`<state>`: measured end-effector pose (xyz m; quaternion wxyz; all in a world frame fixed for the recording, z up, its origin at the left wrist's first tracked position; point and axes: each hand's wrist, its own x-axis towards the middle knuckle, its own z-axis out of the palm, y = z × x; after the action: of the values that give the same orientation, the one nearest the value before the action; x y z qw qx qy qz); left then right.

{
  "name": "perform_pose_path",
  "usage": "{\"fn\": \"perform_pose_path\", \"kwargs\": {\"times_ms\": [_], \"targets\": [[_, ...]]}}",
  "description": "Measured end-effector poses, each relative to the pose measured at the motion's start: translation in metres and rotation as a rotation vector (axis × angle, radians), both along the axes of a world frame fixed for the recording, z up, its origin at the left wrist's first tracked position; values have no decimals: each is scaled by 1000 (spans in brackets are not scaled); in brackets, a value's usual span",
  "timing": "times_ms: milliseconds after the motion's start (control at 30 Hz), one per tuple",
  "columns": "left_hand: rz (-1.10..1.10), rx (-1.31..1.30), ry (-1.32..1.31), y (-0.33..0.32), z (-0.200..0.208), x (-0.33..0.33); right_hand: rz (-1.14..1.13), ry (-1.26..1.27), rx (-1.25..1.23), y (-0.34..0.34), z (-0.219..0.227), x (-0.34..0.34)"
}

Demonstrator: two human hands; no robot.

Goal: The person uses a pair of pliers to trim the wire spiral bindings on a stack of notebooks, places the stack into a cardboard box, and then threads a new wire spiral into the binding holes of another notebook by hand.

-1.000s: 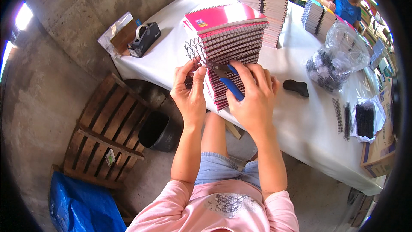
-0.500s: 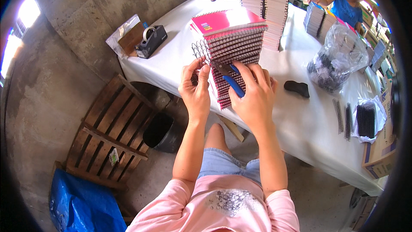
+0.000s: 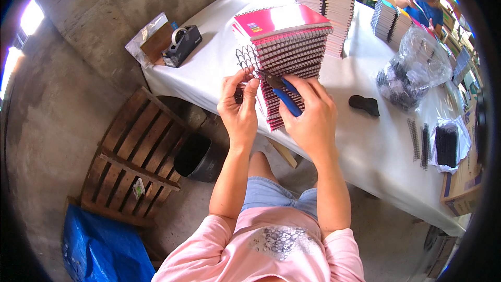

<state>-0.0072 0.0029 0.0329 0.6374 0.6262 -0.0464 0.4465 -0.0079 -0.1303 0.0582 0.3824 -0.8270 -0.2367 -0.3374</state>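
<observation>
A tall stack of spiral-bound notebooks [image 3: 292,55] with pinkish-red covers stands at the table's near edge, coil spines toward me. My right hand [image 3: 317,112] is closed around blue-handled pliers [image 3: 285,100], whose dark jaws point left at the left end of a spine. At that same corner my left hand [image 3: 238,102] pinches with thumb and forefinger by the loose black coil ends [image 3: 245,57]. What exactly lies between those fingertips is too small to make out. Dark wire shows in the curl of the left palm.
The table [image 3: 360,146] has a white cover. A tape dispenser [image 3: 182,47] sits back left; more notebook stacks [image 3: 339,15] stand behind. Rightward lie a dark object [image 3: 364,105], a clear bag of coils [image 3: 409,81] and loose black coils [image 3: 446,146]. A black bin [image 3: 201,159] and wooden pallet [image 3: 138,156] are left below.
Both hands keep almost the same pose at the notebook corner, with the pliers shifted very slightly. The view has moved a little. Across the table, the person in blue has drawn an arm in.
</observation>
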Motion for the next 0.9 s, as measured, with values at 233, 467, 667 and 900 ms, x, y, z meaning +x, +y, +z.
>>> {"fn": "perform_pose_path", "kwargs": {"times_ms": [233,467,667,900], "targets": [[97,63,-30,-3,-5,0,66,23,71,-1,-5,4],[-270,-499,-207,-7,15,-19,53,89,67,-7,-1,3],[-806,-1220,19,15,19,-19,-54,-28,-40,-14,5,-7],[-548,-609,92,5,34,-13,-146,-52,-117,-10,14,-4]]}}
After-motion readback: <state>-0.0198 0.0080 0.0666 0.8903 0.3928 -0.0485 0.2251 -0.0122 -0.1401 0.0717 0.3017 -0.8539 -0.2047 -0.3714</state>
